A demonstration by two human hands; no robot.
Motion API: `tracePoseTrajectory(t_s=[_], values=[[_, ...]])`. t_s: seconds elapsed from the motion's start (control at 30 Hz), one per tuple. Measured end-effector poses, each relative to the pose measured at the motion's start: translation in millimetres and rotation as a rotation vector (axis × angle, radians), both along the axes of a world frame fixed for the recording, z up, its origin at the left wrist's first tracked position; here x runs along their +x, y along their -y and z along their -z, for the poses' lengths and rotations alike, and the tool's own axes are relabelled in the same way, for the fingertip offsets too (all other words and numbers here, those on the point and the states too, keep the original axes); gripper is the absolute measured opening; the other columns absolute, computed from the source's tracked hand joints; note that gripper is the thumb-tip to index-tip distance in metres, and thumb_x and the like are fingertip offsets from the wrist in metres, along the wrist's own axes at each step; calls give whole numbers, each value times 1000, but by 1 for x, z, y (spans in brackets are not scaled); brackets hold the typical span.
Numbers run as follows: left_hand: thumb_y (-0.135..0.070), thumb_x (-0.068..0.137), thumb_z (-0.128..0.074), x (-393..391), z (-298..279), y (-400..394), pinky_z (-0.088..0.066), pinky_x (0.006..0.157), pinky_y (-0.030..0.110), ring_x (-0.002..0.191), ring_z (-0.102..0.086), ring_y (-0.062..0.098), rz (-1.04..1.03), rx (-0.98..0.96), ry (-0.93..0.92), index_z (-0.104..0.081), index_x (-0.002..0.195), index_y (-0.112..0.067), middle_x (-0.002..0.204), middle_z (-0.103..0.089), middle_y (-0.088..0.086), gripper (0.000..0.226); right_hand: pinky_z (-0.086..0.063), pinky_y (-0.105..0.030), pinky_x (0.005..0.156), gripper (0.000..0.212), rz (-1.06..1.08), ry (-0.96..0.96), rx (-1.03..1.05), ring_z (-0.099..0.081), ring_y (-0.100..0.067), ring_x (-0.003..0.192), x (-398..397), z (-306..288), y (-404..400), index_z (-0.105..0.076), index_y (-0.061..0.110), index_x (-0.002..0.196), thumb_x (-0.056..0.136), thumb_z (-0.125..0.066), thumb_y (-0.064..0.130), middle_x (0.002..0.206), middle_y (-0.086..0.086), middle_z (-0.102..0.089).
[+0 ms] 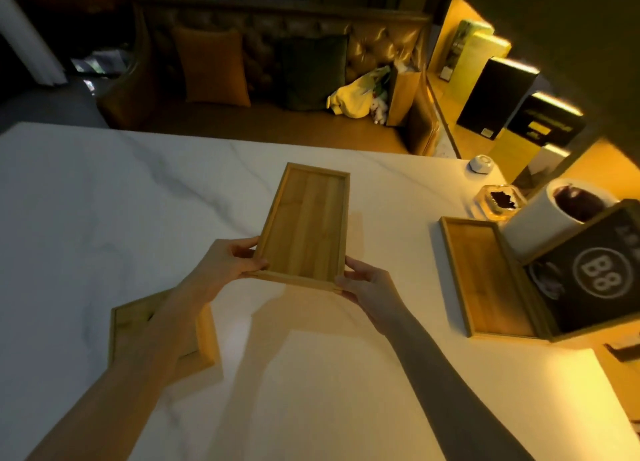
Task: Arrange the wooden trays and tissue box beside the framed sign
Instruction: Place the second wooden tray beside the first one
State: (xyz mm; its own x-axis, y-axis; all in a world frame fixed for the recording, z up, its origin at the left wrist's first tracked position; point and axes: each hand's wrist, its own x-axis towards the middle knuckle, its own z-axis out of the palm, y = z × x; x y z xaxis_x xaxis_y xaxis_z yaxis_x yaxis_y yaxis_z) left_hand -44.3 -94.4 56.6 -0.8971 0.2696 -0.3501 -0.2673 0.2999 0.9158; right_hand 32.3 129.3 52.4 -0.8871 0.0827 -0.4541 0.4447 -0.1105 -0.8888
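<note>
Aloft, wooden tray (pixel 304 225) between both hands.

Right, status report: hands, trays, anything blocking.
Left hand and right hand both grip held tray, lifted off table. Second tray lies beside framed sign. Third tray under left forearm. Path looks clear.

A white marble-look table (pixel 104 200) is seen carrying everything. One wooden tray (pixel 485 280) is laid flat near the right edge, just beside the framed sign (pixel 595 273). Behind those, a white cylinder (pixel 550 218), a small glass dish (pixel 498 200) and a little white puck (pixel 480 164) are parked. Another wooden piece (pixel 135 322) is set at the left, partly hidden.
</note>
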Motion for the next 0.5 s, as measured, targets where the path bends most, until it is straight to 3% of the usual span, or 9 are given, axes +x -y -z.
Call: tracePoseTrajectory(t_s=[0.1, 0.23, 0.4, 0.5], values=[[-1, 78, -62, 15, -10, -24, -56, 73, 20, 94, -65, 23, 16, -10, -47, -49, 124, -8, 103, -66, 12, 47, -50, -33, 89, 54, 14, -45, 42, -60, -21, 103, 18, -9, -20, -41, 5, 132, 83, -61, 1, 110, -8, -62], [-1, 79, -61, 31, -17, -59, -52, 90, 40, 98, -63, 31, 34, -38, -95, -50, 123, -8, 107, -64, 12, 46, -49, -36, 92, 52, 47, -87, 109, -61, -17, 100, 39, -15, -45, -43, 8, 131, 83, -61, 5, 106, -3, -63], [0, 80, -60, 44, -8, -96, -55, 67, 17, 86, -65, 19, 78, -34, -137, -53, 122, -11, 90, -65, -2, 44, -48, -39, 95, 50, 100, -78, 180, -59, -18, 100, 61, -13, -76, -44, 11, 131, 84, -61, 6, 106, -3, -62], [-2, 81, -59, 50, 0, -117, -53, 68, 16, 85, -64, 15, 95, -54, -129, -52, 123, -13, 90, -65, -4, 44, -47, -44, 98, 49, 134, -35, 195, -59, -20, 104, 70, -6, -93, -46, 12, 130, 84, -61, 6, 108, -3, -63]])
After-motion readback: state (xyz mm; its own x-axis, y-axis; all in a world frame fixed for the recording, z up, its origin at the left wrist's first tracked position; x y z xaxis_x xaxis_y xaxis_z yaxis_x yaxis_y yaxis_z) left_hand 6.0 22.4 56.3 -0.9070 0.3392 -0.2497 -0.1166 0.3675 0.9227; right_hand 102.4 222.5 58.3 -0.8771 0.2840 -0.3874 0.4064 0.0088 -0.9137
